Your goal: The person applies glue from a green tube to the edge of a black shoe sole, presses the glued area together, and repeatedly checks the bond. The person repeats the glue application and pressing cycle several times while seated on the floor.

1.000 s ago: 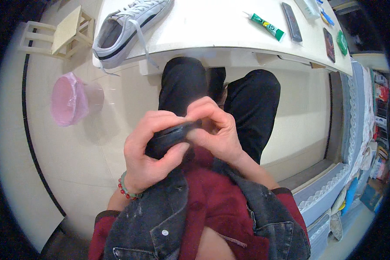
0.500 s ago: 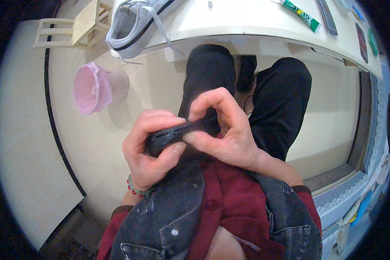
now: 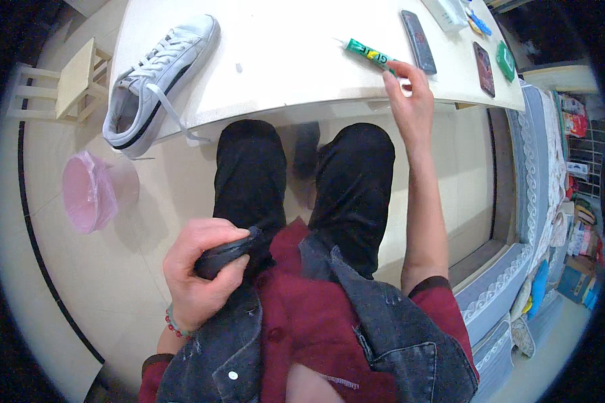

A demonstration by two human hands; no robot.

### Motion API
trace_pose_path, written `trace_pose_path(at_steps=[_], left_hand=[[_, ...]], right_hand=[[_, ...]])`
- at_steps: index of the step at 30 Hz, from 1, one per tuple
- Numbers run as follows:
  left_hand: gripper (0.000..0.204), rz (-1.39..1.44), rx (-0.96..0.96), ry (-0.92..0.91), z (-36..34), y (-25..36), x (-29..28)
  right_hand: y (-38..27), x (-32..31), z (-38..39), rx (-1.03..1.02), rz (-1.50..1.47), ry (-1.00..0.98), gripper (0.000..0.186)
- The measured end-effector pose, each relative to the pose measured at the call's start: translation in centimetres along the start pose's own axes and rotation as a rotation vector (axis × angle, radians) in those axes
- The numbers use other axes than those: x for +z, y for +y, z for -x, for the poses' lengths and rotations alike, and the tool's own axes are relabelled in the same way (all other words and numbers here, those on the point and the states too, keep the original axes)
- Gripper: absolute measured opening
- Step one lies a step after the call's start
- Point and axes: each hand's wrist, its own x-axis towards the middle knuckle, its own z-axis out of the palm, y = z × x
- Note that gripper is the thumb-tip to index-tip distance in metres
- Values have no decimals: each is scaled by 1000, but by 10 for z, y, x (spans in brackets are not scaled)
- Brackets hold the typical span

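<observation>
My left hand (image 3: 205,269) is closed around a black, rounded object (image 3: 223,256) with a seam along its edge, held low over my left thigh. Most of that object is covered by the fingers or blends into my dark trousers, so its kind is unclear. Out over the table (image 3: 282,84), my right hand (image 3: 410,94) pinches the near end of a green glue tube (image 3: 368,54) between thumb and fingers. The tube lies slantwise, its thin pale tip pointing to the far left.
A white lace-up sneaker (image 3: 158,84) stands at the table's left edge, its lace trailing over. A small white piece (image 3: 238,67) lies mid-table. Two phones (image 3: 419,41) and a green case (image 3: 505,60) are at right. A pink bin (image 3: 91,191) and wooden chair (image 3: 77,80) stand left.
My right hand has left the black object and reached forward and right to the glue tube. My left hand keeps hold of the black object. The view has shifted, showing more of the table.
</observation>
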Motion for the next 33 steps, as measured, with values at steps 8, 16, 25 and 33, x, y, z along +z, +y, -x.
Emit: trace_pose_path(at_steps=[8, 16, 25, 33], left_hand=[[28, -11, 46, -60, -3, 1, 7], [29, 51, 81, -53, 0, -4, 13], [28, -3, 218, -54, 4, -3, 47], [27, -96, 263, -122, 14, 6, 67]], right_hand=[[60, 21, -61, -371, 534, -206, 37], [0, -13, -15, -88, -35, -402, 23], [-128, -131, 105, -144, -159, -939, 35], [-151, -148, 126, -250, 174, -869, 29]])
